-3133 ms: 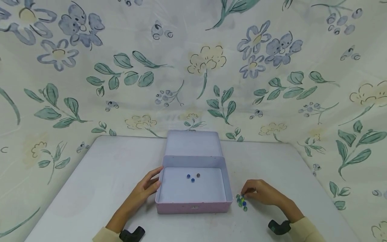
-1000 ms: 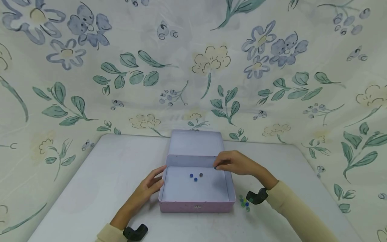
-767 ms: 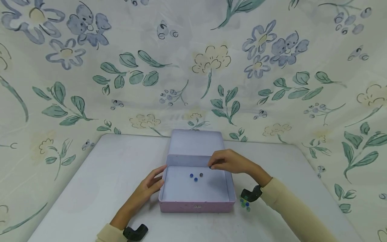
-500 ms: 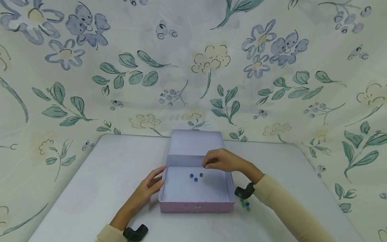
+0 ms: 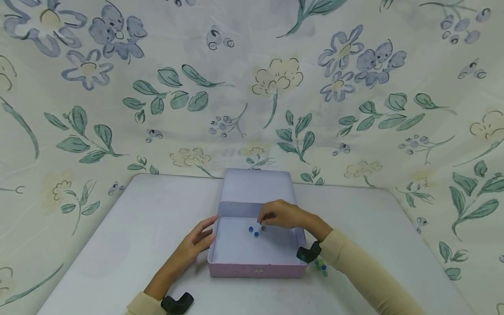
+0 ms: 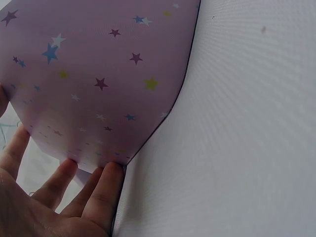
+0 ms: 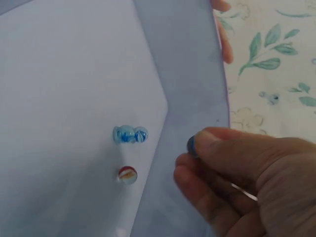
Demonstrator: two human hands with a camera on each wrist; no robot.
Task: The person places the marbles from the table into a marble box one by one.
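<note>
Pink tin box open on table; my left hand flat against its side to steady it. Left wrist: fingers straight on starred wall. Right wrist: right hand pinches dark marble above the three marbles inside.

The pink tin box lies open from above. Its raised lid blocks the far side, and the left hand bars its left wall. Loose marbles crowd its right front corner, while three marbles occupy the inner floor's far middle.
</note>
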